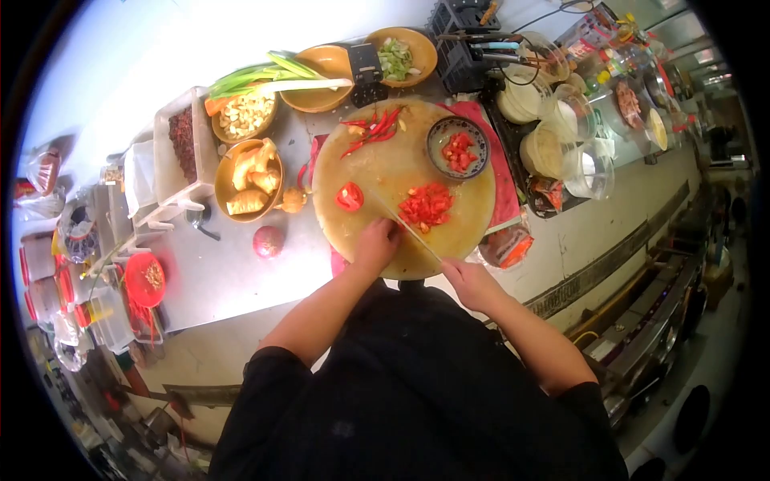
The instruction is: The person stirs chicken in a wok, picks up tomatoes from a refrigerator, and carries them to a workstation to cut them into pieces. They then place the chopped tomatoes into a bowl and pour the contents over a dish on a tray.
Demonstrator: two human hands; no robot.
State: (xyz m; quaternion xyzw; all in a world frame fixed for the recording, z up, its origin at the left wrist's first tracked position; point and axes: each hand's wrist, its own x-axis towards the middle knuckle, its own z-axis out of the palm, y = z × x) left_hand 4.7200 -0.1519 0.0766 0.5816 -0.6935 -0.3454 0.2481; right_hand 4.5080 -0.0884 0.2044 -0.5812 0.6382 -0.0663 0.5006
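Observation:
On the round cutting board (345,232), my right hand (468,282) is wrapped round the handle of a knife (409,229), whose blade points up and left. My left hand (378,245) lies at the board's near edge, left of the blade, with its fingers curled; what they hold, if anything, is hidden. Chopped tomato (426,206) forms a pile just right of the blade. Further left is a larger tomato piece (350,197). A patterned bowl (437,164) with diced tomato stands at the board's upper right. Red chilies (377,132) lie near the far edge.
Bowls of ginger (255,172), garlic (245,115) and cut greens (395,60) stand behind and left, with scallions (277,78) across them. A red onion (268,241) lies left of the board. Clear containers (553,148) stand at the right, beside a red cloth (501,180).

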